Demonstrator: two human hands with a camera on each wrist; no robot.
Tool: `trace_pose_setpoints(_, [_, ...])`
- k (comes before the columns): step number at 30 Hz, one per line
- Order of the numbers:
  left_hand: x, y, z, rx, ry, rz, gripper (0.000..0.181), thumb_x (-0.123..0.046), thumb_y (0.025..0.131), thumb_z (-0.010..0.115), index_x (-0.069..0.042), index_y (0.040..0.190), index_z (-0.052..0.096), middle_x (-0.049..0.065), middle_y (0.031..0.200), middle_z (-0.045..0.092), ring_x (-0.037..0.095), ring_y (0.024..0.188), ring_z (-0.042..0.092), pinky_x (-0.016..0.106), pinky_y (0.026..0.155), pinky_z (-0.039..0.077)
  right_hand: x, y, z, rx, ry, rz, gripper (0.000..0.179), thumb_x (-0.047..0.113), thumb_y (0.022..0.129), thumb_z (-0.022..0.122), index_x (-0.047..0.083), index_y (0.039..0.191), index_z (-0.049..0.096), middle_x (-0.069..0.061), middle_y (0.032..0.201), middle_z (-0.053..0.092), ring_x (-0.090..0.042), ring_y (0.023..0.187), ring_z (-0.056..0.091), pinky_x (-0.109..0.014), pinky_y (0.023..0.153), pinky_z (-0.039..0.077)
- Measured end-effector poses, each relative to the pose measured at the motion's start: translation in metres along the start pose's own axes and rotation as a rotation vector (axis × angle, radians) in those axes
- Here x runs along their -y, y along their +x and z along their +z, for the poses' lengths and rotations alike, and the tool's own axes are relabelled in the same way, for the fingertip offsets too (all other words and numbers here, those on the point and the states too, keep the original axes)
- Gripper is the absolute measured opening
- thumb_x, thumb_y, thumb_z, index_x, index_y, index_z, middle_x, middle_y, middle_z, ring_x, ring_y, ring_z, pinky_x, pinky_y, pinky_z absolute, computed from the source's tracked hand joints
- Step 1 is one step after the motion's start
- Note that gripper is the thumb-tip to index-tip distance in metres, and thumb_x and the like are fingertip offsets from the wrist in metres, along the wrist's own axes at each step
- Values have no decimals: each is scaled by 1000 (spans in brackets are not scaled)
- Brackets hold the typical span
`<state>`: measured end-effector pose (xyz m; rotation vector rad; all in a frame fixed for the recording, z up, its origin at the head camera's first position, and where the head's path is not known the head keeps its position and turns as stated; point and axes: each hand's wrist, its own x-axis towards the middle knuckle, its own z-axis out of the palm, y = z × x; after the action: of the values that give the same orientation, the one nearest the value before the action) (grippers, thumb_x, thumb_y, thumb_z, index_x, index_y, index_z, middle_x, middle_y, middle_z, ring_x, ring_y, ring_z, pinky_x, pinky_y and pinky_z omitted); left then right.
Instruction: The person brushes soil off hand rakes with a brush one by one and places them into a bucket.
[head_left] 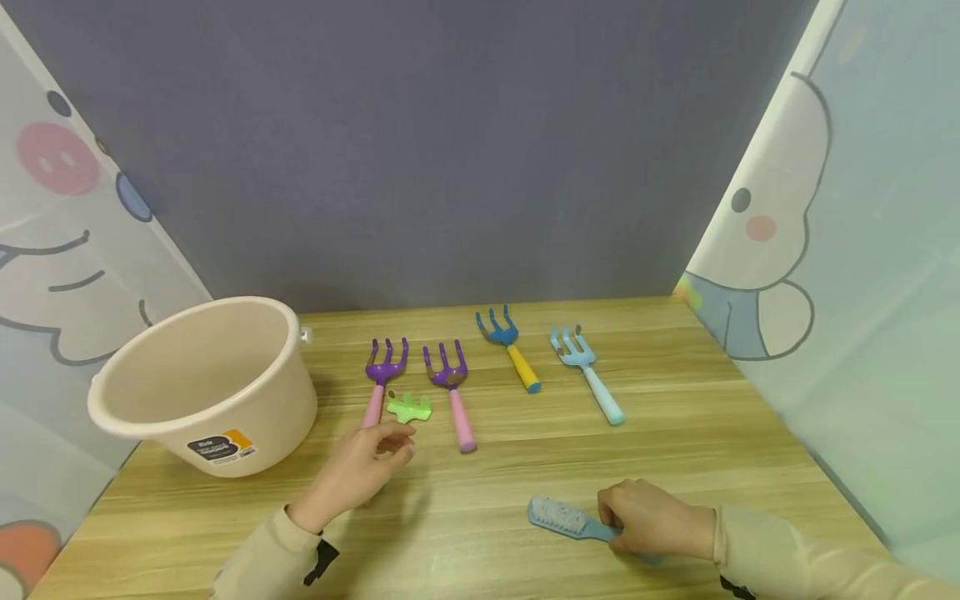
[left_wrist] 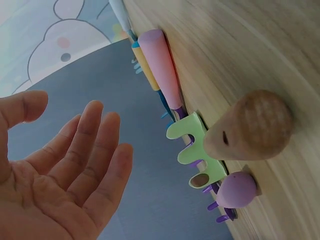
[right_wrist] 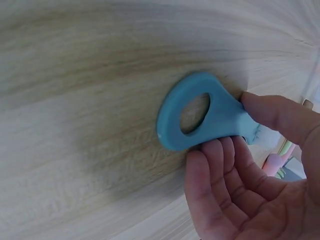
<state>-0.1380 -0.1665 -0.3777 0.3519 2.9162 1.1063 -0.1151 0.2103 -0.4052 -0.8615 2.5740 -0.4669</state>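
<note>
A blue brush with pale bristles lies at the front right of the table. My right hand pinches its handle between thumb and fingers; the looped handle end shows in the right wrist view. My left hand is over the green hand rake, fingers loosely spread and holding nothing. The rake's wooden handle points at the left wrist camera; in the head view the left hand hides it. Two purple rakes with pink handles lie beside the green one.
A cream bucket stands at the left of the wooden table. Farther back lie a blue rake with a yellow handle and a light blue rake. A dark panel closes the back, with printed cloth at the sides.
</note>
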Motion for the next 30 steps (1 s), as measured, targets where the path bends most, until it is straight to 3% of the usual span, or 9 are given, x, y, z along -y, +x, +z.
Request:
trace_pose_setpoints(13, [4,-1,4,15,-29,11,26,-22,87,62,-7,107,65,-5,89,68,13,84,63,35,79,51,0,2,2,45,24,17,23,13,67,74,16,74,53,13,63,46,1,52,38,-16,46,36])
trace_pose_setpoints(19, [6,-2,5,10,-39,16,24,-20,85,63,-7,105,65,-5,88,68,12,83,63,32,77,51,0,4,5,20,15,-3,26,12,67,72,18,75,48,13,64,39,0,53,32,-15,46,29])
trace_pose_setpoints(30, [10,-2,6,7,-32,18,25,-21,86,63,-6,105,66,-5,88,68,10,83,62,27,76,51,3,5,4,-51,-55,-29,19,7,67,67,12,80,54,14,60,41,1,49,33,-16,42,30])
